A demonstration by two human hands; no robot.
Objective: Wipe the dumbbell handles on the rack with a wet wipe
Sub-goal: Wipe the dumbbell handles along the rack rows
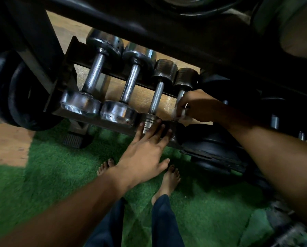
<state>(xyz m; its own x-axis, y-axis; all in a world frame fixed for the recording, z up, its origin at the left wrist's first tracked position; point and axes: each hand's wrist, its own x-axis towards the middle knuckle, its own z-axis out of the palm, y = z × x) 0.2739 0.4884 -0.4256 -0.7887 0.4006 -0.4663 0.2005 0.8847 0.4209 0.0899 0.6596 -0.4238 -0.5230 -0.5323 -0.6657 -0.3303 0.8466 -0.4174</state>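
Note:
Several dumbbells lie side by side on the low black rack (pixel 69 73): two chrome ones (pixel 94 73) (pixel 131 82) at the left, then two smaller dark-headed ones (pixel 157 97) (pixel 180 95). My right hand (pixel 197 106) grips the handle of the rightmost small dumbbell with a white wet wipe (pixel 184 114) wrapped between fingers and handle. My left hand (pixel 147 148) reaches forward with straight fingers, and its fingertips rest on the near heads of the two small dumbbells.
Black weight plates (pixel 26 97) lean at the left, and larger black dumbbells (pixel 213 145) sit to the right. A dark rack beam (pixel 149 27) crosses overhead. Green turf (pixel 51 175) and wooden floor lie below, with bare feet (pixel 168 179) near the rack.

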